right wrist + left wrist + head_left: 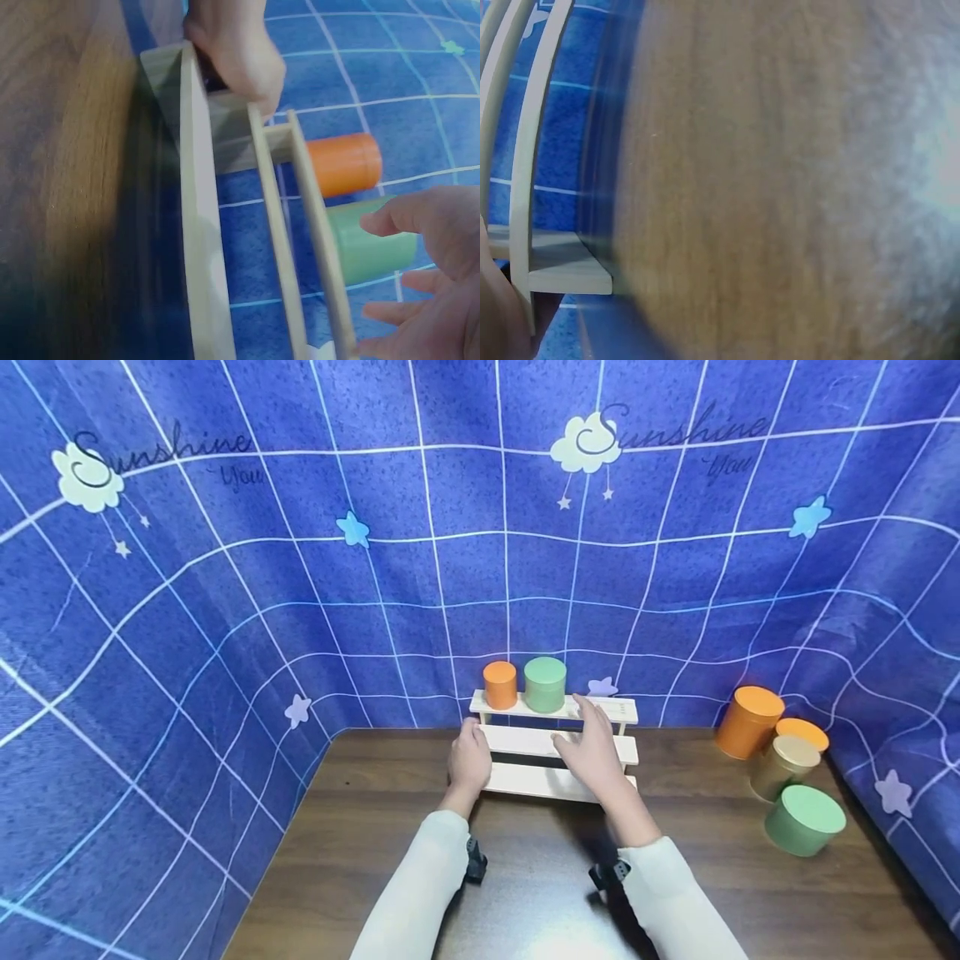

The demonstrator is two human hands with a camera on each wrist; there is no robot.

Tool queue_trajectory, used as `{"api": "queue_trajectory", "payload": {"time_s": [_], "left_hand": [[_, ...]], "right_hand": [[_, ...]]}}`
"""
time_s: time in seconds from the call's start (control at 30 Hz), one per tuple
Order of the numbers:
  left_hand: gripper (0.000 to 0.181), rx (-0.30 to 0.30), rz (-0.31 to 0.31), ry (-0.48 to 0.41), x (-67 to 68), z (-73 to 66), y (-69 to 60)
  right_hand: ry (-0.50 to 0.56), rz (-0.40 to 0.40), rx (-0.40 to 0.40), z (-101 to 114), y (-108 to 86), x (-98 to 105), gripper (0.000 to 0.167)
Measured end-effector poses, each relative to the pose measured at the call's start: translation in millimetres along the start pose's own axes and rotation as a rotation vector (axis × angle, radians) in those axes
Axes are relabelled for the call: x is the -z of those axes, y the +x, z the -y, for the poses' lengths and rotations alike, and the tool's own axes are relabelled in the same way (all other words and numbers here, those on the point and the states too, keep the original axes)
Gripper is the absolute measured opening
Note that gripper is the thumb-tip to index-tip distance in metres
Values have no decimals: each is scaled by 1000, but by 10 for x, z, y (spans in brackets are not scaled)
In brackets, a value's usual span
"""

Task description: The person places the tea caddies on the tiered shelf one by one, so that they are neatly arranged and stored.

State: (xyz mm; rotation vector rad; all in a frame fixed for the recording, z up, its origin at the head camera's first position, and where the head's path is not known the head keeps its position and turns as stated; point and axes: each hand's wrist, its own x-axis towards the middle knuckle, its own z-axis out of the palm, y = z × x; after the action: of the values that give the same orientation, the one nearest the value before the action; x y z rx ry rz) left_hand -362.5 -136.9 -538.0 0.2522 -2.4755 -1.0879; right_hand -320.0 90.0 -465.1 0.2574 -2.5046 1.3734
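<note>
A pale wooden three-step rack (525,741) stands against the curtain at the back of the table. My left hand (470,756) grips its left end, and the right wrist view shows that hand (238,56) curled at the rack's end. On the top step sit a small orange tin (500,686) and, to its right, a wider green tin (545,684). My right hand (592,752) reaches over the rack's right half with fingers spread, holding nothing. In the right wrist view its thumb is close to the green tin (371,244); whether they touch, I cannot tell.
At the table's right side stand a tall orange tin (750,723), another orange tin (806,733) partly hidden, a gold tin (784,767) and a low green tin (805,821). A blue gridded curtain (465,568) borders the wooden table (360,843) at the back and sides.
</note>
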Motion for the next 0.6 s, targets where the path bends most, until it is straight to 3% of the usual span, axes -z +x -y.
{"api": "queue_trajectory", "payload": {"time_s": [0.3, 0.6], "left_hand": [[30, -19, -30, -70, -6, -58, 55], [22, -73, -133, -131, -40, -98, 38]], "right_hand": [[-33, -25, 8, 32, -231, 371, 72], [-118, -191, 124, -83, -506, 777, 63]]}}
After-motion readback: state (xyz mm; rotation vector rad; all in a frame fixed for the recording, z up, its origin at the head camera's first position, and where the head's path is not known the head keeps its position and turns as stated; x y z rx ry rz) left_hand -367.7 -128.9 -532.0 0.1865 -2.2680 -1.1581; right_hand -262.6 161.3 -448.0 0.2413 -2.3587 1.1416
